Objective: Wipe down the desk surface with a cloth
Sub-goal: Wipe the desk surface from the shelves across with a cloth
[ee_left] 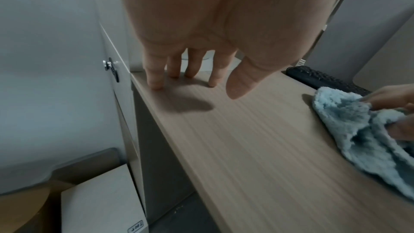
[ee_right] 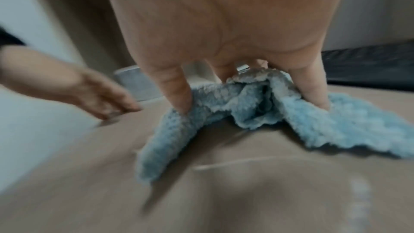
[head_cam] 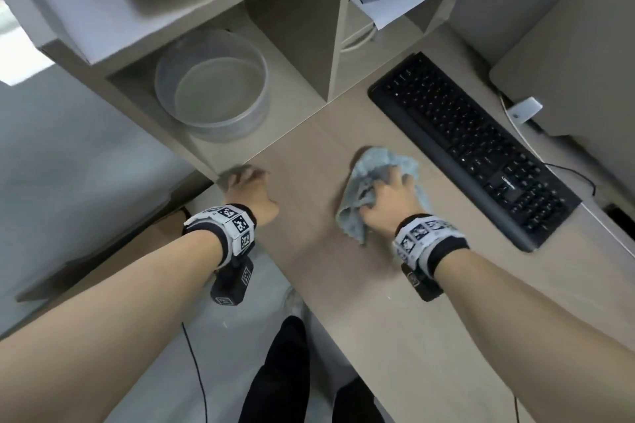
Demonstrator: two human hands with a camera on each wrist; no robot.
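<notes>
A crumpled light blue cloth (head_cam: 374,178) (ee_left: 358,130) (ee_right: 246,105) lies on the wood-grain desk (head_cam: 319,233) (ee_left: 257,148) (ee_right: 201,192). My right hand (head_cam: 388,196) (ee_right: 235,50) presses down on it, thumb and fingers dug into its folds, just left of the keyboard. My left hand (head_cam: 245,187) (ee_left: 201,42) (ee_right: 89,91) rests at the desk's left front corner, its straight fingertips (ee_left: 156,84) touching the surface and holding nothing.
A black keyboard (head_cam: 470,144) (ee_left: 325,79) lies right of the cloth. A clear round tub (head_cam: 211,86) sits in the shelf opening behind my left hand. A monitor base (head_cam: 567,45) and cables (head_cam: 525,134) stand at the far right. A cabinet (ee_left: 112,59) borders the desk's left edge.
</notes>
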